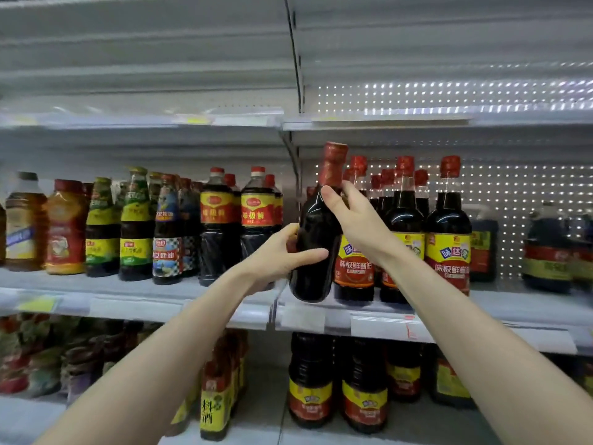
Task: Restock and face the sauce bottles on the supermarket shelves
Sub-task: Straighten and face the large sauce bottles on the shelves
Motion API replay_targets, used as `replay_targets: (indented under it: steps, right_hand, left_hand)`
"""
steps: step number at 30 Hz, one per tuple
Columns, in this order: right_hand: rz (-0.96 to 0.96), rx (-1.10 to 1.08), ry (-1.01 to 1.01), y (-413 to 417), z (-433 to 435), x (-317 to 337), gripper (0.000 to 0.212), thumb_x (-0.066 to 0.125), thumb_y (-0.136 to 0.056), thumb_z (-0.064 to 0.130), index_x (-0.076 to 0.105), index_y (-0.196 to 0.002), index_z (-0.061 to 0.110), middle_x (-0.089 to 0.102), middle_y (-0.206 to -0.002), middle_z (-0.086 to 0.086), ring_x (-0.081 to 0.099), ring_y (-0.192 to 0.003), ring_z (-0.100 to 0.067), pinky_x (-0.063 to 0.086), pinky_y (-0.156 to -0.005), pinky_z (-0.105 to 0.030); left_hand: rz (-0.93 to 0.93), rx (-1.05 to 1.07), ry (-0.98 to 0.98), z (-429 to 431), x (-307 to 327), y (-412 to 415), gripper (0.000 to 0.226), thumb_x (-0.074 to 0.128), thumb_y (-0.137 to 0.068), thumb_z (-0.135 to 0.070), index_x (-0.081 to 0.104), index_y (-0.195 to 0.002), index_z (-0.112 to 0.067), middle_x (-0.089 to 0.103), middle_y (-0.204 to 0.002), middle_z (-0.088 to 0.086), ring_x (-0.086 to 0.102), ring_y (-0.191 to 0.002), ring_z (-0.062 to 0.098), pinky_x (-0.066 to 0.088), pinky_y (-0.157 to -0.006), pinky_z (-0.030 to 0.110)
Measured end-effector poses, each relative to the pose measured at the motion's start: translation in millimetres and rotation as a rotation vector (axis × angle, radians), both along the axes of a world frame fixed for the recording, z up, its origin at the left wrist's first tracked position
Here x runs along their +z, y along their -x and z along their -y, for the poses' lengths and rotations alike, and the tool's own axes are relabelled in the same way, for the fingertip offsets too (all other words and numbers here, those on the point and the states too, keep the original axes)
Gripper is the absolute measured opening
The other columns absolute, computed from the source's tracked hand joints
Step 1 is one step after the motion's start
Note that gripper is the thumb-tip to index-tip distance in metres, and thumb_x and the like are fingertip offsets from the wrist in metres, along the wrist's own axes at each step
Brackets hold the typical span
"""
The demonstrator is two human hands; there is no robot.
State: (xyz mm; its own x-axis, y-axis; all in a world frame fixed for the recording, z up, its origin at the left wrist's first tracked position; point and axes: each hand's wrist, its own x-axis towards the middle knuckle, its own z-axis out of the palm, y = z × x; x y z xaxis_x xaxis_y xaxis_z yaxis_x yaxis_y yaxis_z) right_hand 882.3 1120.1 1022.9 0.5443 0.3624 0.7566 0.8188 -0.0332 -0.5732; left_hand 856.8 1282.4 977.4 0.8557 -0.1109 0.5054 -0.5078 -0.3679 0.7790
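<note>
A dark soy sauce bottle (316,239) with a red foil cap is held tilted at the front edge of the middle shelf (526,308), its label turned away from me. My left hand (282,255) grips its lower body from the left. My right hand (351,216) holds its shoulder and neck from the right. Just behind and to the right stand matching bottles with yellow and red labels (447,239), facing forward.
Left of the shelf divider, several other sauce and oil bottles (134,226) stand in a row. Dark jugs (548,252) sit at the far right. The lower shelf holds more bottles (364,387). The top shelf (385,122) shows no goods.
</note>
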Motion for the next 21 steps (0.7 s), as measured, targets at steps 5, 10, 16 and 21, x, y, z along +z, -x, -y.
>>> replay_targets:
  steps: [5, 10, 16, 21]
  right_hand:
    - [-0.007, -0.095, -0.006, -25, -30, 4, 0.039, 0.044, -0.099, 0.044, 0.053, -0.124, 0.016, 0.060, -0.120, 0.003, 0.055, -0.115, -0.011, 0.041, -0.105, -0.034]
    - [-0.053, -0.136, 0.002, -45, -55, -3, 0.048, 0.045, -0.097, 0.048, 0.049, -0.132, 0.016, 0.058, -0.129, 0.003, 0.052, -0.122, -0.012, 0.039, -0.108, -0.037]
    - [-0.126, -0.200, 0.035, -64, -66, -5, 0.048, 0.042, -0.099, 0.046, 0.048, -0.134, 0.014, 0.057, -0.130, 0.001, 0.051, -0.123, -0.015, 0.039, -0.108, -0.036]
    - [-0.177, -0.240, 0.068, -76, -68, -8, 0.047, 0.040, -0.100, 0.044, 0.048, -0.134, 0.013, 0.055, -0.133, 0.000, 0.049, -0.123, -0.014, 0.037, -0.106, -0.032]
  left_hand:
    - [-0.010, -0.064, 0.032, -32, -6, -32, 0.055, 0.076, -0.079, -0.033, 0.052, -0.129, -0.032, 0.063, -0.120, -0.008, 0.060, -0.114, 0.010, 0.049, -0.099, 0.038]
    - [-0.003, -0.117, 0.075, -44, -15, -54, 0.039, 0.066, -0.089, -0.016, 0.055, -0.122, -0.033, 0.066, -0.110, -0.015, 0.062, -0.098, -0.010, 0.053, -0.079, 0.019]
    - [-0.095, -0.127, 0.110, -50, -26, -73, 0.048, 0.071, -0.084, -0.036, 0.053, -0.128, -0.039, 0.061, -0.129, -0.005, 0.048, -0.130, 0.021, 0.043, -0.104, 0.049]
    - [-0.139, -0.148, 0.152, -47, -33, -83, 0.025, 0.061, -0.093, -0.018, 0.058, -0.112, -0.034, 0.067, -0.114, 0.004, 0.068, -0.101, 0.014, 0.055, -0.073, 0.025]
